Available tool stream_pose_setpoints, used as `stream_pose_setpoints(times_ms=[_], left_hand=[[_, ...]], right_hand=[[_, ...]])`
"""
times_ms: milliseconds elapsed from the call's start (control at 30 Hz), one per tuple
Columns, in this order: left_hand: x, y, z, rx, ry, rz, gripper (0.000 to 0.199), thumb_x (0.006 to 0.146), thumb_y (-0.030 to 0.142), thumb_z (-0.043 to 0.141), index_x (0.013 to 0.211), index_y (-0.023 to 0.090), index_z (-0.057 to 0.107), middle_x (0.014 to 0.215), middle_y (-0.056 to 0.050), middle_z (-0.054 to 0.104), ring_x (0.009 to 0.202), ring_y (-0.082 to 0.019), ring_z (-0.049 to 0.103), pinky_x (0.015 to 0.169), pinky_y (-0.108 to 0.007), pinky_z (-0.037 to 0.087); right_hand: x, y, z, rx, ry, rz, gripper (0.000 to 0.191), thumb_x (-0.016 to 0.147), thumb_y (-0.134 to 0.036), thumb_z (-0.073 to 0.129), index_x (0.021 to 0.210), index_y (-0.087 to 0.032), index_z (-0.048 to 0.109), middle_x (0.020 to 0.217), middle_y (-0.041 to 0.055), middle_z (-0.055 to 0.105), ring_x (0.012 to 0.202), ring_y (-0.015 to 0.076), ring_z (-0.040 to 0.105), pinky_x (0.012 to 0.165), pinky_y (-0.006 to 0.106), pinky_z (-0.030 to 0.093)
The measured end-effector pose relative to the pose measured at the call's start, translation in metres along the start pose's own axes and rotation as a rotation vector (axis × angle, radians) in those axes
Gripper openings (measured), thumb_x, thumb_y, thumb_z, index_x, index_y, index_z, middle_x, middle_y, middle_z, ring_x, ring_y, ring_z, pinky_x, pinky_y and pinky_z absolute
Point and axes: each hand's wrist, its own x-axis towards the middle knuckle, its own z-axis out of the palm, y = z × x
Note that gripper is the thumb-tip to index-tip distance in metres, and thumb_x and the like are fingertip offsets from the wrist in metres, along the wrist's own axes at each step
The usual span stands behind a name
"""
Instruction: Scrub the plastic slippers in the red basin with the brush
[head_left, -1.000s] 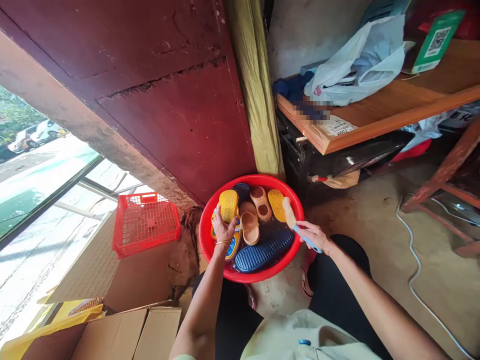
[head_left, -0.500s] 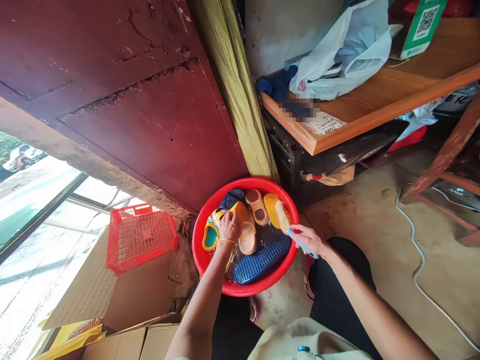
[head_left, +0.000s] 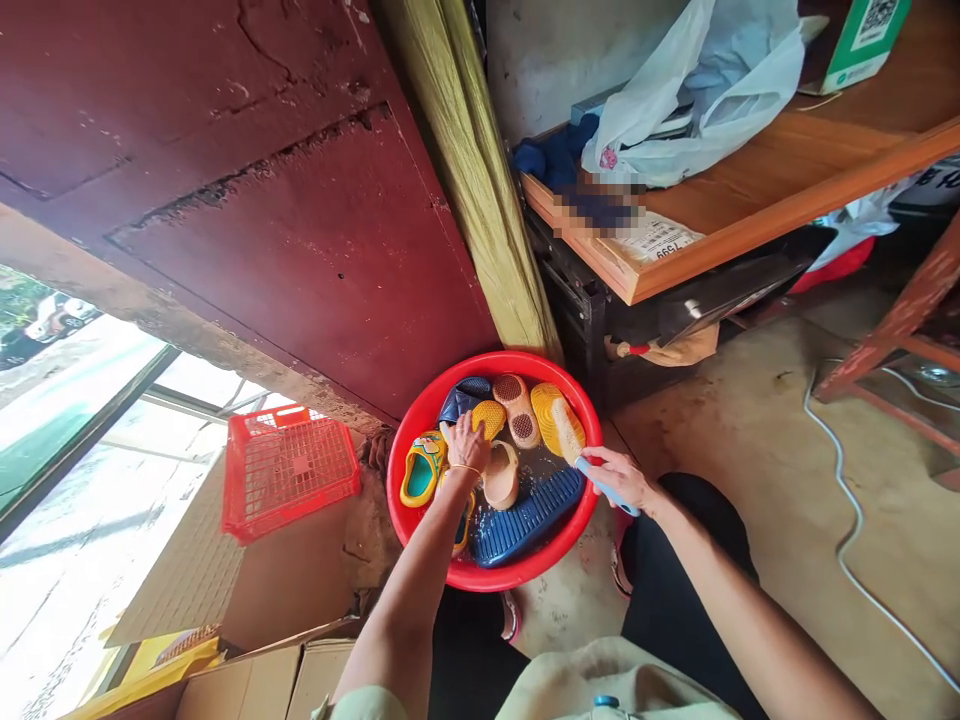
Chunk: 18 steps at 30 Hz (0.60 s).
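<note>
Several shoes and slippers lie in a red basin point(head_left: 397, 440) with some water. My left hand point(head_left: 466, 445) is over the basin's middle, its fingers on a yellow shoe point(head_left: 489, 418). A yellow clog with a green inside point(head_left: 422, 470) sits left of it, and a beige shoe point(head_left: 500, 476) just right of the wrist. My right hand point(head_left: 619, 478), at the basin's right rim, is closed round the blue handle of a brush point(head_left: 568, 430); its pale bristles rest over a yellow sole point(head_left: 545, 412). A blue slipper point(head_left: 529, 520) lies sole up at the front.
A red crate point(head_left: 292, 470) sits on cardboard at the left. Behind the basin stand a dark red door point(head_left: 300, 260) and a yellowish curtain point(head_left: 487, 200). A wooden table point(head_left: 780, 160) holds a white bag point(head_left: 697, 100). A cable point(head_left: 847, 490) crosses the floor at the right.
My left hand has shifted slightly right and up. The yellow shoe under it now shows its textured sole, and the beige shoe's opening has turned upward. My right hand holds the brush nearly as before.
</note>
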Motion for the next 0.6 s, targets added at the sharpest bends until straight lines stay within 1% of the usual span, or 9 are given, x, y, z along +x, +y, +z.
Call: stream_pose_setpoints(times_ms=[67,133,200,267,333,367,433,533,600], left_hand=[[0.007,0.029,0.007,-0.1,-0.031,0.149,0.043,0.089,0.018,0.053,0.131,0.021,0.064,0.143,-0.015,0.058,0.135,-0.031,0.05,0.116,-0.05,0.037],[0.013,0.059,0.022,-0.199,-0.097,0.263,0.042,0.093,0.022,0.049,0.133,0.02,0.062,0.137,-0.014,0.063,0.129,-0.027,0.056,0.114,-0.045,0.041],[0.015,0.086,0.04,-0.24,-0.154,0.276,0.048,0.093,0.025,0.052,0.14,0.017,0.056,0.14,-0.016,0.061,0.132,-0.028,0.055,0.114,-0.045,0.041],[0.013,0.105,0.059,-0.228,-0.206,0.252,0.058,0.09,0.021,0.055,0.147,0.014,0.05,0.149,-0.018,0.053,0.141,-0.031,0.046,0.118,-0.049,0.037],[0.009,0.117,0.075,-0.204,-0.24,0.21,0.063,0.088,0.012,0.051,0.151,0.014,0.045,0.157,-0.019,0.043,0.147,-0.034,0.037,0.12,-0.054,0.033],[0.007,0.121,0.081,-0.199,-0.247,0.183,0.065,0.088,0.008,0.047,0.152,0.015,0.044,0.159,-0.019,0.038,0.148,-0.034,0.035,0.12,-0.056,0.033],[0.005,0.125,0.089,-0.198,-0.244,0.115,0.066,0.089,0.004,0.039,0.153,0.018,0.044,0.162,-0.018,0.033,0.146,-0.036,0.038,0.117,-0.058,0.036],[0.008,0.128,0.09,-0.188,-0.229,0.069,0.062,0.091,0.007,0.039,0.152,0.019,0.046,0.165,-0.019,0.027,0.14,-0.042,0.045,0.11,-0.062,0.041],[0.013,0.127,0.087,-0.176,-0.214,0.106,0.06,0.092,0.013,0.045,0.152,0.019,0.046,0.166,-0.019,0.022,0.136,-0.045,0.048,0.108,-0.064,0.042]], right_hand=[[0.001,-0.001,0.0,0.006,0.004,0.009,0.068,0.076,-0.058,0.064,0.129,-0.015,0.061,0.054,-0.0055,0.061,0.034,0.0099,0.046,0.034,0.021,0.038],[0.001,-0.002,0.001,0.011,0.01,0.017,0.069,0.076,-0.06,0.064,0.129,-0.016,0.06,0.055,-0.005,0.062,0.034,0.01,0.047,0.034,0.021,0.038],[0.001,-0.002,0.001,0.017,0.017,0.021,0.07,0.076,-0.061,0.065,0.129,-0.016,0.06,0.055,-0.0049,0.062,0.034,0.0103,0.047,0.034,0.021,0.038],[0.001,-0.003,0.0,0.018,0.021,0.022,0.071,0.076,-0.062,0.065,0.129,-0.016,0.06,0.054,-0.0053,0.062,0.034,0.0104,0.047,0.034,0.021,0.037],[0.001,-0.003,-0.002,0.02,0.011,0.028,0.071,0.076,-0.063,0.065,0.129,-0.016,0.06,0.055,-0.0049,0.063,0.034,0.0105,0.047,0.034,0.021,0.036],[0.001,-0.004,-0.003,0.023,0.002,0.033,0.071,0.076,-0.063,0.065,0.129,-0.016,0.06,0.056,-0.0045,0.063,0.034,0.0106,0.048,0.034,0.021,0.036],[0.003,-0.004,-0.005,0.031,-0.017,0.04,0.072,0.076,-0.063,0.065,0.129,-0.016,0.06,0.057,-0.0037,0.064,0.034,0.0108,0.048,0.034,0.022,0.037],[0.005,-0.004,-0.005,0.047,-0.026,0.041,0.074,0.075,-0.063,0.066,0.131,-0.016,0.058,0.056,-0.0036,0.065,0.033,0.0115,0.049,0.034,0.022,0.037],[0.006,-0.002,-0.005,0.065,-0.02,0.039,0.075,0.075,-0.063,0.065,0.133,-0.016,0.057,0.055,-0.0035,0.065,0.033,0.0118,0.049,0.034,0.021,0.036]])
